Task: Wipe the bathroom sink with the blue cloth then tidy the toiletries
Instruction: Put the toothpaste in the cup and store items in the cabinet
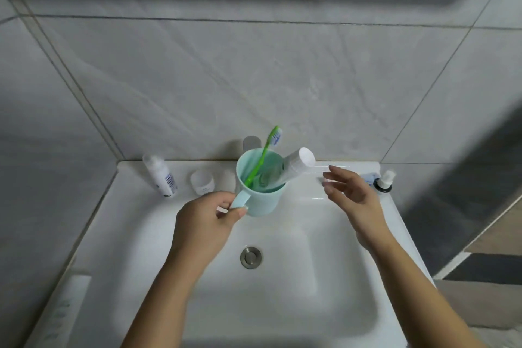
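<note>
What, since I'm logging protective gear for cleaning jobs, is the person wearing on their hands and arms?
Nothing worn is visible. The left hand and right hand are ungloved, and no ring, watch or bracelet shows on the parts in view. The left forearm and right forearm are bare down to the bottom edge, with no sleeve showing.

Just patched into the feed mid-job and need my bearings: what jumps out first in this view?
The mint cup, with a green toothbrush and a white-capped tube standing in it, is centre frame, the left hand gripping its handle over the back of the sink. The right hand hovers open just to its right. A white bottle and small white jar stand on the back-left ledge, a pump bottle at back right.
</note>
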A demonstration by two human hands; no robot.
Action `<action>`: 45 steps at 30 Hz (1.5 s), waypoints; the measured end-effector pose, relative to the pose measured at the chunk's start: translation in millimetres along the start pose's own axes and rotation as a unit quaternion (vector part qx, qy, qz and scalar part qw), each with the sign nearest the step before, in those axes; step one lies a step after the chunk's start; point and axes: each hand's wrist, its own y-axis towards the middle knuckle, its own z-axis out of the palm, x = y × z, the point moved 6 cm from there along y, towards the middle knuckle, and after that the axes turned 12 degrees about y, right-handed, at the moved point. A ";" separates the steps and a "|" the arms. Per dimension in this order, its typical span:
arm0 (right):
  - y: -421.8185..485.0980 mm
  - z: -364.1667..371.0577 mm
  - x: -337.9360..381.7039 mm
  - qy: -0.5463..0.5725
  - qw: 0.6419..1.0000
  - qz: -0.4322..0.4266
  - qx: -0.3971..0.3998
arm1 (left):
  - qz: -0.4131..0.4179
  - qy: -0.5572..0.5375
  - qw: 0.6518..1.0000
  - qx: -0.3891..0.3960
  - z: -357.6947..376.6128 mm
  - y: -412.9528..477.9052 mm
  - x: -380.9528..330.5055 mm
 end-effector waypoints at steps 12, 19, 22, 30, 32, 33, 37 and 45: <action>75.3 -76.5 -80.9 -0.163 0.985 0.025 -0.050 | -0.058 0.002 0.998 -0.031 96.5 9.1 -43.5; 122.3 -87.2 -123.3 -0.341 0.938 -0.001 -0.060 | -0.108 -0.018 0.989 -0.099 142.9 3.5 -27.9; 137.6 -93.5 -137.0 -0.439 0.896 0.043 -0.048 | -0.118 -0.029 0.989 -0.087 154.2 6.6 -22.5; 141.5 -91.6 -157.1 -0.453 0.888 0.068 0.038 | -0.106 -0.034 0.989 -0.095 160.3 9.4 -13.1; 140.6 -87.8 -152.1 -0.437 0.897 0.043 0.048 | -0.100 -0.033 0.989 -0.102 157.6 10.1 -13.3; 139.9 -86.5 -147.6 -0.421 0.905 0.034 0.045 | -0.099 -0.035 0.989 -0.103 156.2 10.7 -13.8; 136.2 -78.9 -115.7 -0.351 0.937 -0.003 -0.004 | -0.100 -0.049 0.990 -0.089 152.0 16.0 -18.4; 108.0 -76.1 -19.6 -0.085 0.971 -0.056 -0.217 | -0.074 -0.043 0.995 -0.052 129.3 35.7 -43.7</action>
